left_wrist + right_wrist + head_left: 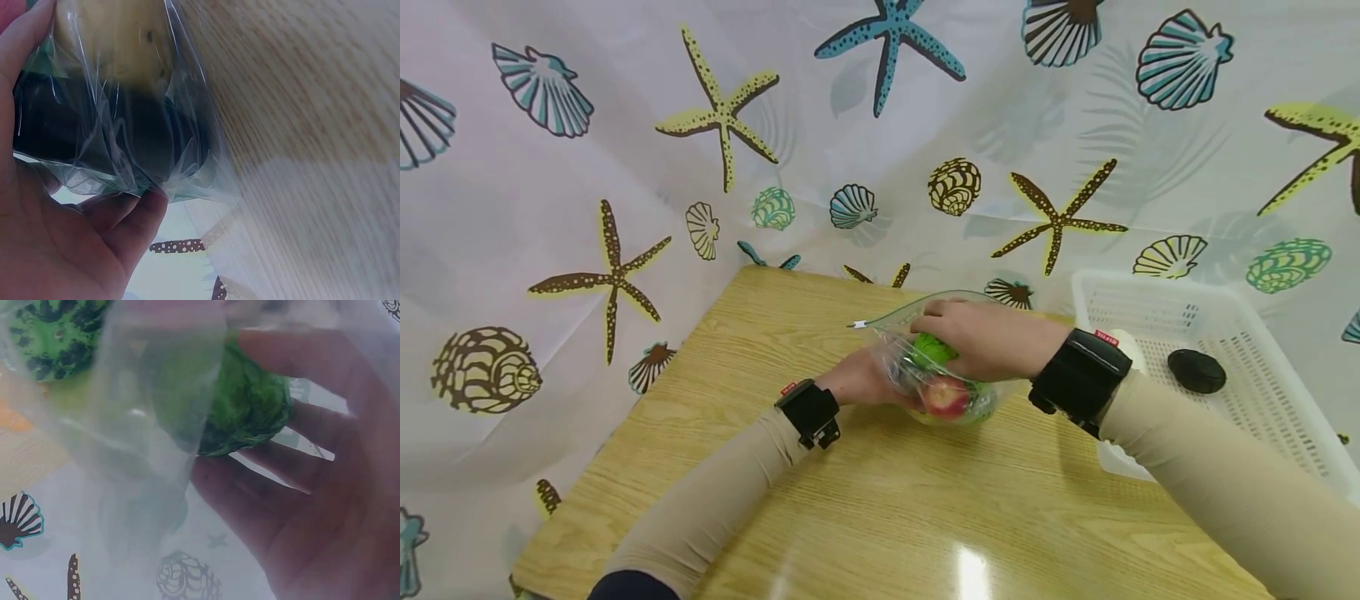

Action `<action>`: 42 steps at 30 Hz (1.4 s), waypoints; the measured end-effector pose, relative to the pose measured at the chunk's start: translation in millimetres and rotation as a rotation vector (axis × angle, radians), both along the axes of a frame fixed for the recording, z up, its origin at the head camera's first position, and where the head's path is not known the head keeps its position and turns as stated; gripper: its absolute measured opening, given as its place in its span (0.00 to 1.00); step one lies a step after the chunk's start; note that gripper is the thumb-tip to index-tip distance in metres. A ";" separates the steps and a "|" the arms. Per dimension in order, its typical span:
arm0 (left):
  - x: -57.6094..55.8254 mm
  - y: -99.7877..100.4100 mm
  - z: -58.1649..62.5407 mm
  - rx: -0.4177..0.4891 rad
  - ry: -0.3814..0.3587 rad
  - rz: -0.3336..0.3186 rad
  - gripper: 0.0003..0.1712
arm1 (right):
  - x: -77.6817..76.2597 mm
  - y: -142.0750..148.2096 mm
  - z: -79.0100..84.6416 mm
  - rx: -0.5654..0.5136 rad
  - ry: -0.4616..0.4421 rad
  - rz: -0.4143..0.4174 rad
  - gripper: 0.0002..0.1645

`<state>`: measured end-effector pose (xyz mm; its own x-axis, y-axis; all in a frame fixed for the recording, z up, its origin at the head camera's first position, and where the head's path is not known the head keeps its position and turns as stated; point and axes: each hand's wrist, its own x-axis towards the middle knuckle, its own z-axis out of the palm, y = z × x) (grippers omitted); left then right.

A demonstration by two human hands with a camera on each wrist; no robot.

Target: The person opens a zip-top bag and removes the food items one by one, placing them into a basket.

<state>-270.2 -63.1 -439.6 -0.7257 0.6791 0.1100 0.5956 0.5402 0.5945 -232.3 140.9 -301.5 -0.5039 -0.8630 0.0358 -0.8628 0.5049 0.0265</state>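
Note:
A clear zip bag [904, 377] stands on the table, its mouth tilted up. Inside it show a red and pale fruit [946, 397], a tan, dark-spotted piece [119, 44] like a potato, a dark piece [106, 125] and a green mottled piece [56, 337]. My left hand [868, 379] holds the bag from its left side, thumb and fingers curled about the plastic. With my right hand [981, 333] at the mouth, I grip a bumpy green vegetable [250, 400]. Bag film covers part of it in the right wrist view.
At the right stands a white perforated basket [1285, 350] with a black oval piece [1197, 371] and a white round piece [1127, 350] in it; my right forearm passes over its near side. A curtain [880, 150] with sea-shell prints hangs behind the wooden table [880, 517].

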 end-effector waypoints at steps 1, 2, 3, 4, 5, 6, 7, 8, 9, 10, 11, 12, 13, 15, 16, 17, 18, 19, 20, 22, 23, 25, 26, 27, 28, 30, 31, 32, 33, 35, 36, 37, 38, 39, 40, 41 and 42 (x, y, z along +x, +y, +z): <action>-0.1 0.7 -0.5 0.001 0.002 -0.003 0.65 | 1.6 2.2 0.6 -0.009 0.010 0.007 0.30; -0.1 1.7 -0.8 0.001 0.003 -0.007 0.65 | 3.4 4.2 1.6 -0.023 0.014 0.014 0.29; 0.0 2.4 -0.9 0.002 0.004 -0.010 0.65 | 5.4 6.4 2.9 -0.030 0.017 0.012 0.29; 0.1 3.2 -1.0 0.001 0.006 -0.010 0.65 | 7.3 8.6 4.5 -0.039 0.013 0.009 0.30; 0.3 3.6 -1.0 0.000 0.009 -0.008 0.64 | 9.2 11.1 6.4 -0.045 0.013 0.005 0.30; 0.6 3.9 -0.9 0.000 0.010 -0.006 0.64 | 11.3 13.4 8.6 -0.050 0.007 -0.003 0.31; 0.9 4.0 -0.8 -0.002 0.011 0.001 0.64 | 13.3 15.9 11.1 -0.056 0.003 -0.010 0.31; 1.0 4.3 -0.9 0.000 0.009 0.006 0.64 | 15.9 18.3 14.4 -0.061 -0.005 -0.021 0.32; 1.2 4.6 -1.1 0.002 0.010 0.009 0.64 | 18.6 21.0 17.8 -0.063 -0.012 -0.032 0.32; 1.2 4.9 -1.3 0.008 0.008 0.012 0.64 | 21.3 23.9 21.3 -0.068 -0.020 -0.040 0.32; 1.2 5.1 -1.8 0.013 0.007 0.013 0.64 | 24.2 26.9 24.7 -0.070 -0.023 -0.049 0.32; 1.4 5.4 -2.3 0.016 0.009 0.017 0.64 | 27.3 30.0 28.1 -0.075 -0.026 -0.058 0.33; 1.3 5.8 -2.9 0.021 0.011 0.018 0.64 | 30.4 33.3 31.7 -0.081 -0.028 -0.067 0.33; 1.5 6.5 -4.0 0.025 0.018 0.022 0.64 | 36.8 39.7 38.1 -0.087 -0.029 -0.093 0.34; 1.8 6.8 -4.3 0.023 0.022 0.025 0.65 | 39.6 42.9 40.6 -0.088 -0.027 -0.110 0.35; 2.1 7.3 -4.4 0.017 0.028 0.031 0.65 | 42.3 46.0 43.1 -0.088 -0.021 -0.126 0.35; 2.4 7.8 -4.3 0.011 0.030 0.035 0.65 | 44.8 49.2 45.4 -0.090 -0.019 -0.143 0.35; 2.8 8.5 -4.0 0.005 0.033 0.038 0.66 | 46.9 52.2 47.7 -0.093 -0.021 -0.156 0.35; 3.0 9.1 -3.9 -0.001 0.032 0.043 0.66 | 49.1 55.4 49.7 -0.092 -0.024 -0.173 0.35; 3.8 10.6 -2.9 -0.010 0.028 0.050 0.67 | 53.1 63.0 54.0 -0.097 -0.039 -0.199 0.36; 3.9 11.3 -2.7 -0.013 0.027 0.051 0.67 | 54.9 67.7 56.4 -0.103 -0.049 -0.209 0.36; 4.5 12.2 -1.9 -0.018 0.031 0.051 0.67 | 58.4 78.0 61.5 -0.132 -0.083 -0.224 0.36; 4.8 12.0 -1.7 -0.014 0.029 0.050 0.67 | 60.1 83.9 64.1 -0.145 -0.100 -0.236 0.36; 5.3 11.5 -1.3 -0.013 0.028 0.050 0.66 | 61.4 89.9 66.5 -0.161 -0.119 -0.241 0.36; 5.7 10.7 -1.2 -0.008 0.025 0.051 0.66 | 62.2 95.8 68.5 -0.179 -0.136 -0.246 0.36; 6.8 8.0 -0.9 -0.004 0.024 0.054 0.65 | 62.6 106.8 70.8 -0.216 -0.166 -0.255 0.36; 7.6 6.2 -1.1 -0.002 0.018 0.058 0.64 | 62.3 111.7 71.0 -0.231 -0.175 -0.257 0.36; 8.3 4.5 -1.2 0.002 0.010 0.063 0.63 | 61.7 116.6 70.5 -0.239 -0.181 -0.259 0.36; 8.7 3.1 -1.4 -0.002 0.007 0.070 0.63 | 60.6 121.2 69.3 -0.250 -0.184 -0.260 0.36; 9.0 1.3 -1.6 -0.013 0.005 0.069 0.63 | 58.3 130.8 66.0 -0.269 -0.185 -0.274 0.36; 9.0 0.8 -1.9 -0.022 0.006 0.067 0.62 | 56.9 135.7 64.1 -0.276 -0.187 -0.286 0.35; 8.9 0.8 -1.8 -0.024 0.007 0.064 0.62 | 55.6 141.1 62.1 -0.278 -0.189 -0.304 0.35; 8.6 1.1 -1.6 -0.026 0.011 0.059 0.62 | 54.1 146.9 59.9 -0.279 -0.190 -0.330 0.35; 8.3 1.6 -1.3 -0.016 0.009 0.049 0.62 | 52.5 152.8 57.5 -0.278 -0.194 -0.361 0.35; 8.1 1.2 -0.8 -0.013 0.014 0.041 0.62 | 50.4 158.4 54.5 -0.272 -0.199 -0.395 0.34; 8.2 1.0 -0.3 -0.001 0.012 0.033 0.61 | 48.0 164.0 51.3 -0.261 -0.204 -0.430 0.34; 8.2 0.6 0.0 0.007 0.015 0.028 0.61 | 45.8 169.9 48.0 -0.250 -0.214 -0.468 0.34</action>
